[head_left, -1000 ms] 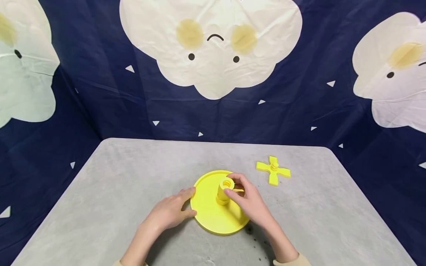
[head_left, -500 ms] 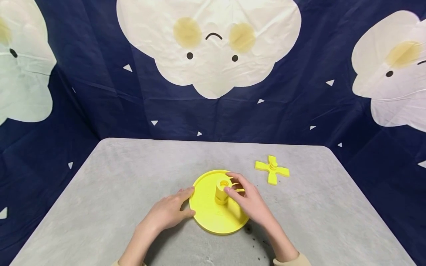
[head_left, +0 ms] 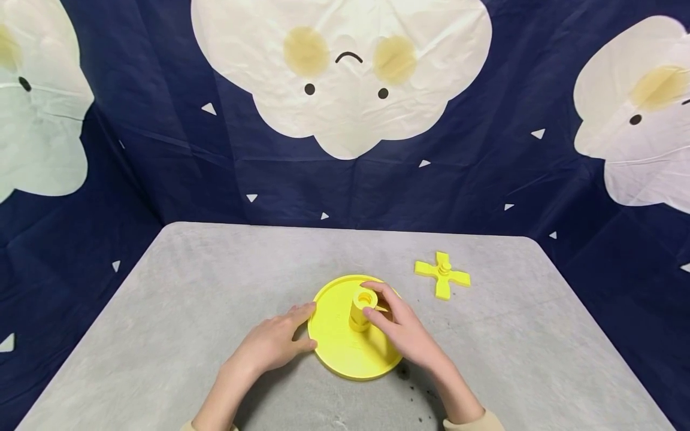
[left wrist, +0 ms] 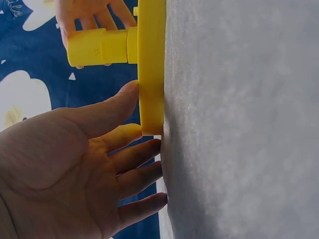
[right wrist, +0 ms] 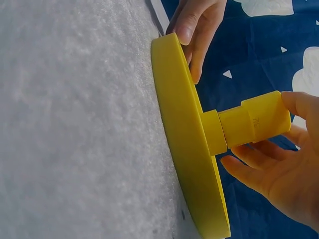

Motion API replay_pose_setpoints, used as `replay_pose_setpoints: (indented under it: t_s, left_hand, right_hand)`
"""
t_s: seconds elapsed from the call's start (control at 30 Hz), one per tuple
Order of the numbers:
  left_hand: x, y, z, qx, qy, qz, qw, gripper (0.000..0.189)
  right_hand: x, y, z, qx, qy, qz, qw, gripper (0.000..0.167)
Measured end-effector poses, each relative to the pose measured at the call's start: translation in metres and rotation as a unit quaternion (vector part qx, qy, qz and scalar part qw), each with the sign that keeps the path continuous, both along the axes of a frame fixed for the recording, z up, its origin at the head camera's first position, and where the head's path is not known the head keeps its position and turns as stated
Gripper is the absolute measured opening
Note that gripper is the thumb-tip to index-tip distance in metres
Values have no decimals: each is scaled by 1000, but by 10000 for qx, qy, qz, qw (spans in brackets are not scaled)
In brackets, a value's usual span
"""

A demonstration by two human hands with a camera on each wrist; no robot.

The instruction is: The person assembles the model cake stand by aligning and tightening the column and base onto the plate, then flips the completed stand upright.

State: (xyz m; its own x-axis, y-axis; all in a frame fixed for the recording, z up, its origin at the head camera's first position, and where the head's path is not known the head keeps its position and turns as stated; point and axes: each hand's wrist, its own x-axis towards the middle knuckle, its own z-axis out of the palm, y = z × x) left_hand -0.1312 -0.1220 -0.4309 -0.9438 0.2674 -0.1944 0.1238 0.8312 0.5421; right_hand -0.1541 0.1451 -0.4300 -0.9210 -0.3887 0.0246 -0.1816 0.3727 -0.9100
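A round yellow plate with a raised rim (head_left: 336, 362) lies flat on the table. From it rises a yellow hollow post (head_left: 360, 311), upright on a short round base (right wrist: 214, 132) on the plate. My right hand (head_left: 405, 332) holds this post near its top between thumb and fingers; in the right wrist view the lower fingers spread beside it. At the plate's left edge is my left hand (head_left: 272, 340), its thumb and index fingertip touching the rim. The left fingers (left wrist: 139, 179) are fairly straight and reach down to the tabletop.
A yellow cross-shaped piece (head_left: 442, 275) with a threaded stub at its centre lies behind the plate to the right. The grey table (head_left: 178, 311) is enclosed at the back and sides by a dark blue cloth (head_left: 302, 179) with cloud prints.
The right fingers have shifted slightly round the post, the index finger now reaching further over its far side. The left hand, plate and cross-shaped piece have stayed in place.
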Motion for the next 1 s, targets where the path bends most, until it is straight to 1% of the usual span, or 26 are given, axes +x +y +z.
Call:
replay_pose_setpoints:
  t_s: [0.13, 0.23, 0.37, 0.53, 0.63, 0.83, 1.0]
  left_hand:
    - [0, 0, 0, 26, -10, 9, 10000, 72]
    - [0, 0, 1, 37, 22, -26, 10000, 72]
    - [0, -1, 3, 27, 62, -69, 10000, 73]
    - [0, -1, 3, 14, 65, -81, 9999, 73]
    - [0, -1, 3, 2, 83, -87, 9999, 73]
    - [0, -1, 2, 24, 118, -63, 9999, 73]
    - [-1, -1, 1, 15, 118, -82, 9999, 73]
  right_hand:
    - [1, -1, 0, -97, -47, -228, 9997, 47]
    - [1, -2, 0, -67, 13, -348, 9994, 45]
    - [1, -3, 1, 60, 159, -399, 9991, 47]
    - [2, -3, 2, 196, 303, -344, 9988, 51]
    - [2, -2, 3, 265, 296, -243, 9989, 53]
    - [2, -1, 0, 441, 187, -108, 9988, 50]
    - [2, -1, 1, 441, 297, -142, 9985, 50]
